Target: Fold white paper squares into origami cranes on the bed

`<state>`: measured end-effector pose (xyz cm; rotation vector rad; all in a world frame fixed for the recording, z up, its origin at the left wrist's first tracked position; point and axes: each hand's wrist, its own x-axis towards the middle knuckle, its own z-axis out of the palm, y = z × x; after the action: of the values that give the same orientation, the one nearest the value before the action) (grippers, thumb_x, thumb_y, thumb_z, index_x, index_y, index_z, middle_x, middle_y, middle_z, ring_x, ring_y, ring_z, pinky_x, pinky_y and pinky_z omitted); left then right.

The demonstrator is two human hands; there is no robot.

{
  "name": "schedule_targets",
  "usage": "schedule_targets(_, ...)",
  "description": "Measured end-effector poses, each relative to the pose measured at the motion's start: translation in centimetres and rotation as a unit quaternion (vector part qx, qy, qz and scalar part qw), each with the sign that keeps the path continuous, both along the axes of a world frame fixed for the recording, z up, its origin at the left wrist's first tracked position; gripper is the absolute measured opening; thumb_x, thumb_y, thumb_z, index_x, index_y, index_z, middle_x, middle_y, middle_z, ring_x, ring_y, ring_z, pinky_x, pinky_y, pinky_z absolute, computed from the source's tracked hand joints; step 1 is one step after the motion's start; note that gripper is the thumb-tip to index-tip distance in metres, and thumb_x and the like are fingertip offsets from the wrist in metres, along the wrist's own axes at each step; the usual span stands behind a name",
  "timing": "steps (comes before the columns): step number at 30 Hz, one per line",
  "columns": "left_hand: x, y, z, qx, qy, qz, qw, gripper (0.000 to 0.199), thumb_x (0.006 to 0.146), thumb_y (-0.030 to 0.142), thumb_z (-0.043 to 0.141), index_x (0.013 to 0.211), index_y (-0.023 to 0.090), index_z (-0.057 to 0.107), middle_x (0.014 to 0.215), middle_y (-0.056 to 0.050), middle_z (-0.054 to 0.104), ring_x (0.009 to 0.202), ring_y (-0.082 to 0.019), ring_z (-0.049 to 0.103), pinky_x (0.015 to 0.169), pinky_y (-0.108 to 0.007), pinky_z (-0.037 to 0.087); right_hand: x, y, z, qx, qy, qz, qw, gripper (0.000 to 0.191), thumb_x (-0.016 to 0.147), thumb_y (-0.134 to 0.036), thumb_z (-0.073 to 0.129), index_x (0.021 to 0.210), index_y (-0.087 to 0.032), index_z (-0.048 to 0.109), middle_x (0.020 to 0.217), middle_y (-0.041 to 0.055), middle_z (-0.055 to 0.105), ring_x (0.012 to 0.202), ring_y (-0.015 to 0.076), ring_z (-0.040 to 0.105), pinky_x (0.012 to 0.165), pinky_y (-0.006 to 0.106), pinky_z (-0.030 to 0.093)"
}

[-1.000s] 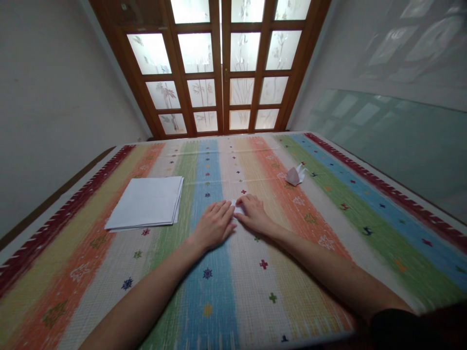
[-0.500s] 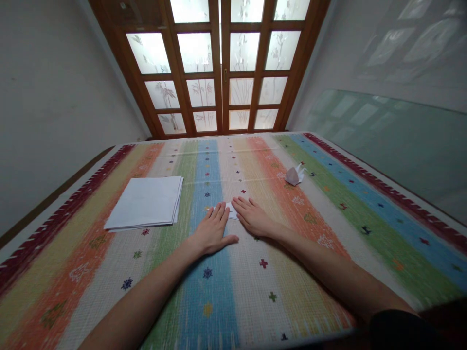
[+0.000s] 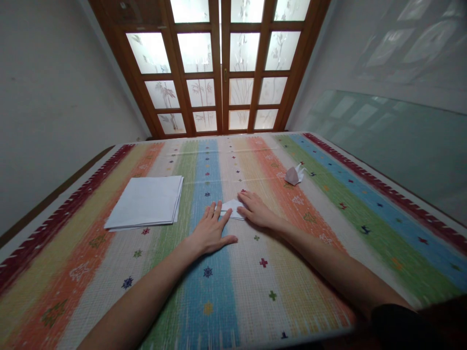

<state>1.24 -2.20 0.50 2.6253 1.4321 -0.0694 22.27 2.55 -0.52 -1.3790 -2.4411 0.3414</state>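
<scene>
A small folded white paper lies on the striped cloth between my hands, partly covered by fingers. My left hand rests flat with spread fingers over the paper's left side, its thumb pointing right on the cloth. On the paper's right edge lie the fingertips of my right hand, the palm down and the fingers slightly apart. Neither hand grips anything.
A stack of white paper sheets is at the left. At the right stands a folded paper crane. The striped tablecloth covers the table, with wood-framed glass doors behind its far edge.
My right hand has shifted slightly right and its fingers have parted, and my left fingers have spread. More of the folded paper shows between them.
</scene>
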Motion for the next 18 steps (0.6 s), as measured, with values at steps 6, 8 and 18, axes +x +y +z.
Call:
schedule_targets(6, -0.3, 0.4, -0.4, 0.03, -0.012, -0.008, 0.999, 0.081, 0.085, 0.069, 0.043, 0.147, 0.019, 0.032, 0.156, -0.02, 0.019, 0.144, -0.039, 0.015, 0.113, -0.053, 0.02, -1.1, 1.6, 1.1, 0.041, -0.01, 0.017, 0.999, 0.022, 0.088, -0.02, 0.053, 0.104, -0.016, 0.068, 0.123, 0.014, 0.062, 0.12, 0.0285, 0.051, 0.107, 0.053, 0.026)
schedule_targets(8, -0.5, 0.7, -0.5, 0.043, -0.018, -0.014, 0.999, 0.076, 0.086, 0.068, 0.042, 0.146, 0.021, 0.035, 0.156, -0.019, 0.02, 0.144, -0.039, 0.015, 0.112, -0.054, 0.02, -1.5, 2.1, 1.1, 0.042, 0.01, 0.017, 0.999, 0.016, 0.086, -0.018, 0.056, 0.095, -0.016, 0.07, 0.113, 0.0128, 0.067, 0.109, 0.026, 0.057, 0.103, 0.05, 0.031)
schedule_targets(18, -1.0, 1.3, 0.3, 0.157, -0.014, -0.096, 0.983, 0.06, 0.09, 0.06, 0.042, 0.13, 0.017, 0.055, 0.144, -0.014, 0.047, 0.13, -0.032, 0.041, 0.108, -0.049, 0.027, -0.7, 2.6, -0.3, 0.14, 0.041, 0.144, 0.979, 0.015, 0.086, -0.01, 0.057, 0.075, -0.015, 0.065, 0.071, 0.0057, 0.067, 0.071, 0.017, 0.058, 0.077, 0.03, 0.041)
